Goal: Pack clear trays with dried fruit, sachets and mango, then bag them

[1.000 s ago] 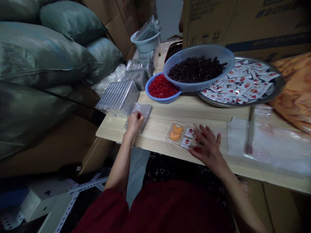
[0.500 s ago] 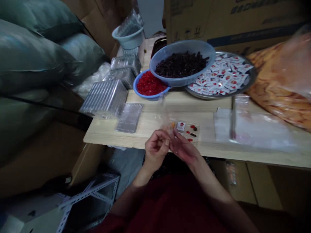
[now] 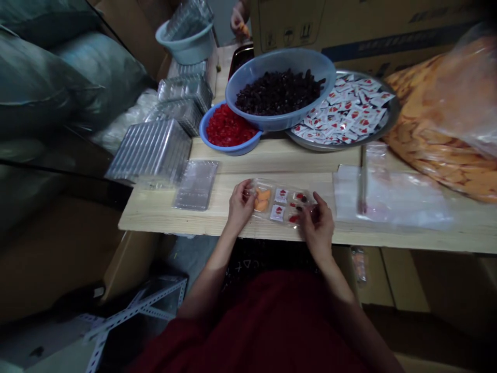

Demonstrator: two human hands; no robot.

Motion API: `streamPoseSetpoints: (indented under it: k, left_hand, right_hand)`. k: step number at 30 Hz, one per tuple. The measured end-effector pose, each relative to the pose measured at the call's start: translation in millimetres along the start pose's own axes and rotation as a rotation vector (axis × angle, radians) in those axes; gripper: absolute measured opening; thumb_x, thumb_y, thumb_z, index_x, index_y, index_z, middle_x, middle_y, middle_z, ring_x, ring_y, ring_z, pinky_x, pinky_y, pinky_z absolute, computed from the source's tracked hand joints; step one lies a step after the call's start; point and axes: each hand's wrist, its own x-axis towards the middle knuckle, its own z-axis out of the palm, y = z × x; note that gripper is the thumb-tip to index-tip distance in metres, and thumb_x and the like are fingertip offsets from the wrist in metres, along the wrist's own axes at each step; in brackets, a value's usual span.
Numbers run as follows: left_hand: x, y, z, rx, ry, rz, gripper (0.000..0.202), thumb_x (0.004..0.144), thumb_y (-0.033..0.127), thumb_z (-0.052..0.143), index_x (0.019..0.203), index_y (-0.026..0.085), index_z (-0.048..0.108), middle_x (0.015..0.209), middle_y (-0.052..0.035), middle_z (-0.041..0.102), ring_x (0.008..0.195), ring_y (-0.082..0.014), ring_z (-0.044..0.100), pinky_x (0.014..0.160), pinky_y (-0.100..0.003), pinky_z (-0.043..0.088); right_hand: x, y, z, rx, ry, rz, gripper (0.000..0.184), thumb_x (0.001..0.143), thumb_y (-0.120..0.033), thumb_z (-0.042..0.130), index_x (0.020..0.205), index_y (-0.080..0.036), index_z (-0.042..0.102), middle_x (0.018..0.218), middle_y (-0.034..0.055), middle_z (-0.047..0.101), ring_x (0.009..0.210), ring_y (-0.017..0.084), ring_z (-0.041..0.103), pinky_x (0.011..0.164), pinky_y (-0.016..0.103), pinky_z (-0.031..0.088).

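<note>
A clear plastic snack tray lies near the front edge of the wooden table. It holds orange pieces, two small white-and-red sachets, and red and dark fruit bits. My left hand grips its left end and my right hand grips its right end, with a clear lid pressed over the tray. A single empty clear tray lies to the left.
Behind are a stack of clear trays, a blue bowl of red pieces, a larger bowl of dark dried fruit, a metal platter of sachets, clear bags, and a bag of orange snacks. Another person's hand shows at the back.
My left hand took a clear lid from the left, both hands met at the table's edge, and now they hold the lid down over the filled tray. The camera shifted right.
</note>
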Motion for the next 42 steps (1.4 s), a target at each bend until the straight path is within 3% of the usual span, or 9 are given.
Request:
streamPoseSetpoints:
  k: [7, 14, 17, 20, 23, 27, 34, 38, 42]
  left_hand:
    - [24.3, -6.3, 2.6, 0.266, -0.026, 0.159, 0.03, 0.093, 0.021, 0.056, 0.121, 0.015, 0.066, 0.115, -0.0132, 0.066, 0.101, -0.0216, 0.062, 0.094, -0.035, 0.049]
    - [15.9, -0.6, -13.0, 0.229, -0.224, -0.103, 0.024, 0.085, 0.034, 0.069, 0.101, 0.015, 0.07, 0.077, -0.001, 0.063, 0.071, -0.0156, 0.057, 0.07, -0.027, 0.045]
    - [-9.9, 6.2, -19.0, 0.098, -0.25, -0.147, 0.024, 0.085, 0.036, 0.071, 0.097, 0.016, 0.066, 0.078, 0.0014, 0.06, 0.07, -0.0125, 0.054, 0.068, -0.024, 0.044]
    - [-38.3, 19.6, -15.0, -0.173, -0.167, -0.234, 0.029, 0.087, 0.041, 0.071, 0.101, 0.018, 0.059, 0.091, -0.0011, 0.065, 0.08, -0.0127, 0.06, 0.076, -0.025, 0.049]
    - [-62.0, 33.8, -4.7, -0.57, -0.137, -0.461, 0.045, 0.082, 0.042, 0.078, 0.115, 0.023, 0.054, 0.105, -0.0038, 0.07, 0.088, -0.0159, 0.069, 0.082, -0.029, 0.056]
    - [-81.6, 40.9, 5.9, -0.854, -0.25, -0.728, 0.055, 0.076, 0.03, 0.087, 0.123, 0.022, 0.059, 0.115, -0.0072, 0.073, 0.093, -0.022, 0.075, 0.083, -0.036, 0.063]
    - [-74.8, 30.3, 4.1, -0.887, -0.079, -0.728, 0.03, 0.072, 0.024, 0.089, 0.094, 0.016, 0.07, 0.1, -0.0045, 0.077, 0.086, -0.0183, 0.076, 0.082, -0.03, 0.065]
    - [-63.7, 31.0, -6.8, -0.884, 0.008, -0.703, 0.033, 0.071, 0.022, 0.089, 0.097, 0.017, 0.071, 0.099, -0.0041, 0.078, 0.09, -0.0193, 0.076, 0.085, -0.032, 0.065]
    - [-62.4, 29.3, -12.9, -0.873, 0.012, -0.704, 0.031, 0.072, 0.023, 0.089, 0.098, 0.016, 0.071, 0.093, -0.0035, 0.078, 0.085, -0.017, 0.075, 0.081, -0.027, 0.065]
  right_hand:
    - [33.6, 11.0, 1.6, -0.181, -0.056, -0.154, 0.052, 0.095, -0.035, 0.055, 0.143, -0.016, 0.056, 0.113, 0.0115, 0.054, 0.092, 0.021, 0.057, 0.091, 0.051, 0.055]
    - [34.2, 9.6, 0.0, -0.196, -0.09, -0.18, 0.044, 0.099, -0.029, 0.047, 0.14, -0.015, 0.058, 0.114, 0.0123, 0.059, 0.101, 0.023, 0.061, 0.095, 0.047, 0.054]
    - [21.4, 11.8, -3.3, -0.179, -0.052, -0.2, 0.038, 0.101, -0.031, 0.045, 0.132, -0.016, 0.063, 0.112, 0.0119, 0.061, 0.106, 0.023, 0.061, 0.095, 0.045, 0.054]
    - [14.0, 12.3, -5.5, -0.153, -0.041, -0.186, 0.036, 0.102, -0.031, 0.045, 0.128, -0.016, 0.065, 0.112, 0.012, 0.063, 0.107, 0.023, 0.062, 0.096, 0.043, 0.053]
    - [13.7, 10.6, -6.4, -0.126, -0.054, -0.156, 0.034, 0.102, -0.032, 0.046, 0.124, -0.017, 0.066, 0.113, 0.0121, 0.066, 0.108, 0.023, 0.063, 0.097, 0.043, 0.052]
    - [16.2, 3.6, -12.8, -0.115, -0.105, -0.146, 0.031, 0.102, -0.03, 0.045, 0.118, -0.018, 0.068, 0.111, 0.012, 0.067, 0.106, 0.023, 0.063, 0.097, 0.041, 0.053]
    - [23.5, -7.9, -42.7, -0.457, -0.075, -0.208, 0.033, 0.099, -0.034, 0.055, 0.124, -0.015, 0.065, 0.118, 0.0158, 0.062, 0.113, 0.028, 0.055, 0.101, 0.045, 0.048]
    - [28.9, -14.4, -44.9, -0.83, -0.28, -0.145, 0.029, 0.087, -0.032, 0.07, 0.108, -0.013, 0.069, 0.114, 0.0184, 0.06, 0.107, 0.032, 0.053, 0.092, 0.044, 0.049]
    - [35.7, -21.7, -45.0, -1.021, -0.402, -0.103, 0.02, 0.091, -0.018, 0.056, 0.106, -0.013, 0.068, 0.108, 0.0165, 0.063, 0.101, 0.028, 0.055, 0.081, 0.036, 0.046]
